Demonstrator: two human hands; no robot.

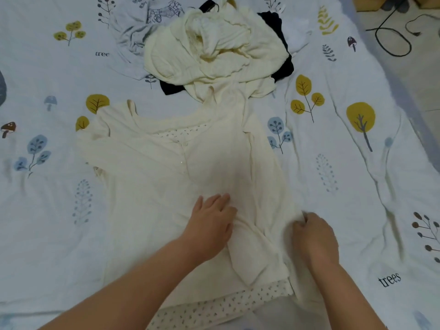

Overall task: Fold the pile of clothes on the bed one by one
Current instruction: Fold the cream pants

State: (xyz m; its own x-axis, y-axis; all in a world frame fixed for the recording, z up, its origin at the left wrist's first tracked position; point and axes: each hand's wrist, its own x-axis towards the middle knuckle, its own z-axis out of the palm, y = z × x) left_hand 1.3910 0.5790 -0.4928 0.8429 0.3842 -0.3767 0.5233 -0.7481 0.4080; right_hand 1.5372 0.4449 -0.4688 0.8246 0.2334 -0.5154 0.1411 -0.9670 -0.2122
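Observation:
A cream long-sleeved top [166, 167] with a dotted lining lies spread on the bed in front of me, its right sleeve folded in across the body. My left hand [212, 220] lies flat on the fabric near the middle, fingers straight. My right hand [314, 236] pinches the garment's right edge with curled fingers. Farther back sits the pile of clothes [214, 48]: a crumpled cream garment on top, a dark one underneath and a pale grey printed one at the left.
The bed sheet [357, 175] is white with tree and leaf prints and is wrinkled at the right. Beyond the bed's right edge is the floor, where a black cable [392, 36] lies looped.

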